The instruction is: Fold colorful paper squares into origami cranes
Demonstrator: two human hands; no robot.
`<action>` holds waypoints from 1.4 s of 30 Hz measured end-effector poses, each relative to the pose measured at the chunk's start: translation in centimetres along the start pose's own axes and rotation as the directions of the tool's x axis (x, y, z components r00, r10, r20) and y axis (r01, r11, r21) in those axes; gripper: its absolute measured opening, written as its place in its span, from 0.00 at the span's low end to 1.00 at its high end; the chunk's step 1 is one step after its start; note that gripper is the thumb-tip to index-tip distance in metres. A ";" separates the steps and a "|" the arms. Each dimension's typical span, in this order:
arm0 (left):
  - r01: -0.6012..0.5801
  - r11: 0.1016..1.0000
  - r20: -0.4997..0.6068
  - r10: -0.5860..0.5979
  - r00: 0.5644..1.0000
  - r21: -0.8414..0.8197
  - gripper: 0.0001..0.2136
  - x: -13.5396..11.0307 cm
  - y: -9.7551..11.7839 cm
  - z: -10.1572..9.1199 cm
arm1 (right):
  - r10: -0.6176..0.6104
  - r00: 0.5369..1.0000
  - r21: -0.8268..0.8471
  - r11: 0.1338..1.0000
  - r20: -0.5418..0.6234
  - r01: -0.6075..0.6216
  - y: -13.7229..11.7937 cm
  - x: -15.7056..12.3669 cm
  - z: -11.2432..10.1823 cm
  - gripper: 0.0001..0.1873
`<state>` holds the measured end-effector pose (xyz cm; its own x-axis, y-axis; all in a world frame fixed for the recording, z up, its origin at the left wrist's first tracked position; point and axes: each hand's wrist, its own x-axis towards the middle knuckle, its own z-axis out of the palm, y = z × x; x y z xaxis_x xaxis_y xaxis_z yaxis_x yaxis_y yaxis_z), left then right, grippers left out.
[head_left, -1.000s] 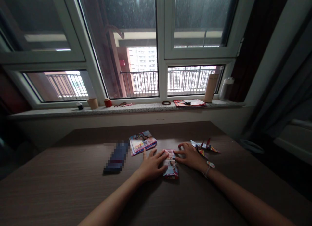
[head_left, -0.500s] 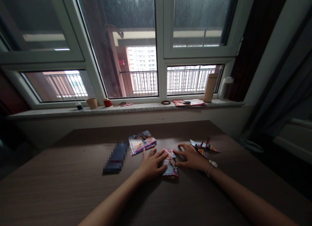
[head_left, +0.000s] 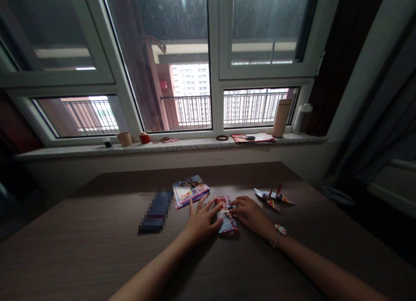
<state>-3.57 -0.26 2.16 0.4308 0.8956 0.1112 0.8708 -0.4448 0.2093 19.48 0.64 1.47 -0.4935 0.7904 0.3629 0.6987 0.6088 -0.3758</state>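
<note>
A folded piece of colourful printed paper (head_left: 227, 221) lies on the dark wooden table (head_left: 97, 249) between my hands. My left hand (head_left: 201, 221) rests flat beside its left edge, fingers spread, fingertips touching the paper. My right hand (head_left: 250, 214) presses on its right edge with fingers curled down onto it. A bracelet sits on my right wrist. A folded paper crane (head_left: 273, 198) stands just right of my right hand.
A stack of colourful paper sheets (head_left: 190, 190) and a dark flat object (head_left: 156, 211), blurred out, lie left of my hands. On the windowsill (head_left: 195, 144) stand two small cups, a tall tumbler (head_left: 280, 118), a red booklet with scissors and a bracelet. Curtains hang at right.
My right hand has slid left, away from the paper crane, closer onto the folded paper. My left hand has barely moved.
</note>
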 end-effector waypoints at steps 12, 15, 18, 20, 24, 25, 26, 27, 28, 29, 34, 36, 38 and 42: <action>-0.064 0.996 0.012 0.065 0.998 -0.062 0.21 -0.2 0.1 -0.6 | 0.066 0.995 -0.005 0.998 0.076 -0.066 0.1 0.4 -0.8 0.13; -0.048 0.997 0.036 0.050 0.998 -0.065 0.21 -0.2 0.2 -0.9 | 0.071 0.990 0.008 0.997 0.121 -0.072 0.2 0.3 -1.4 0.15; -0.036 0.997 0.064 0.040 0.997 -0.071 0.21 -0.1 0.2 -1.1 | 0.072 0.983 0.016 0.997 0.168 -0.076 0.4 0.3 -1.7 0.18; -0.031 0.997 0.072 0.036 0.997 -0.073 0.21 -0.1 0.2 -1.2 | 0.068 0.979 0.022 0.997 0.192 -0.074 0.4 0.2 -1.8 0.19; -0.028 0.997 0.073 0.033 0.997 -0.073 0.21 -0.1 0.1 -1.1 | 0.059 0.973 0.036 0.997 0.223 -0.069 0.5 0.2 -2.2 0.21; -0.029 0.997 0.071 0.035 0.997 -0.075 0.21 -0.1 0.1 -1.0 | 0.059 0.970 0.038 0.997 0.235 -0.070 0.4 0.2 -2.3 0.22; -0.030 0.997 0.069 0.036 0.997 -0.076 0.21 0.0 0.0 -0.9 | 0.059 0.967 0.041 0.997 0.247 -0.071 0.4 0.2 -2.4 0.24; -0.030 0.997 0.068 0.035 0.997 -0.077 0.21 0.0 0.0 -0.9 | 0.059 0.964 0.044 0.996 0.260 -0.073 0.4 0.2 -2.5 0.26; -0.028 0.997 0.067 0.033 0.997 -0.078 0.21 0.0 0.0 -0.9 | 0.061 0.960 0.046 0.996 0.273 -0.076 0.4 0.1 -2.5 0.28; -0.026 0.997 0.065 0.031 0.997 -0.078 0.21 0.0 0.0 -0.8 | 0.063 0.957 0.049 0.996 0.284 -0.080 0.4 0.1 -2.6 0.31; -0.021 0.996 0.060 0.026 0.998 -0.081 0.21 -0.1 0.1 -0.9 | 0.063 0.953 0.064 0.994 0.296 -0.086 0.4 -0.1 -2.7 0.34; -0.019 0.997 0.064 0.024 0.998 -0.078 0.21 -0.1 0.1 -0.9 | 0.056 0.953 0.072 0.994 0.298 -0.081 0.5 -0.1 -2.7 0.35; -0.021 0.997 0.067 0.026 0.997 -0.075 0.21 0.0 0.0 -0.9 | 0.057 0.952 0.080 0.993 0.299 -0.084 0.5 -0.2 -2.7 0.36; -0.029 0.996 0.062 0.035 0.997 -0.087 0.21 -0.1 0.0 -0.9 | 0.069 0.956 0.106 0.989 0.285 -0.103 0.7 -0.4 -2.5 0.37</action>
<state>-3.82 -0.31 2.98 0.4747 0.8782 0.0580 0.8338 -0.4698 0.2898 21.44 0.54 3.17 -0.5716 0.8168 0.0780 0.6865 0.5282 -0.4997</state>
